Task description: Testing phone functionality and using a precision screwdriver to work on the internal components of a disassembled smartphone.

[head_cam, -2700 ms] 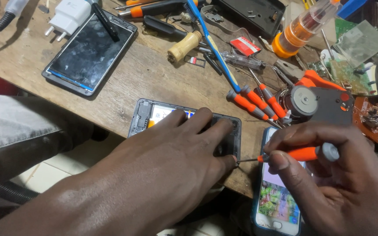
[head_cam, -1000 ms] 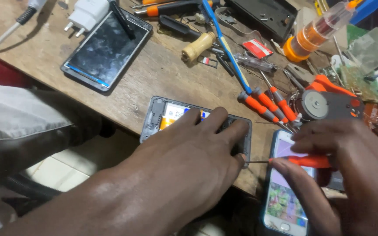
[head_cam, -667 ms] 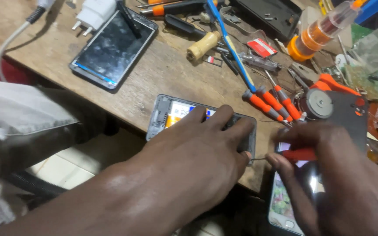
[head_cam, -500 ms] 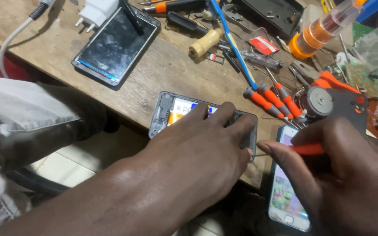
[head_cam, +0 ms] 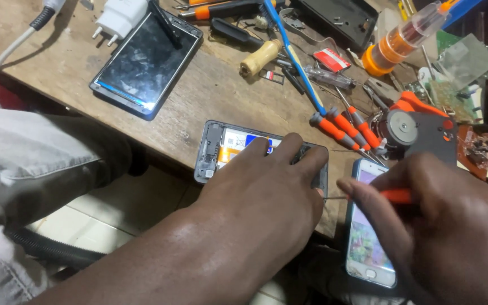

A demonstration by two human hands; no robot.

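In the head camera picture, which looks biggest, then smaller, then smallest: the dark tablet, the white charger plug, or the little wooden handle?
1. The dark tablet, by far the biggest.
2. The white charger plug.
3. The wooden handle.
The plug and handle look nearly alike in size, so their order is unsure.

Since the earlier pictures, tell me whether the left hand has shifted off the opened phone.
No. The left hand still presses the opened phone, same spot at the table edge.
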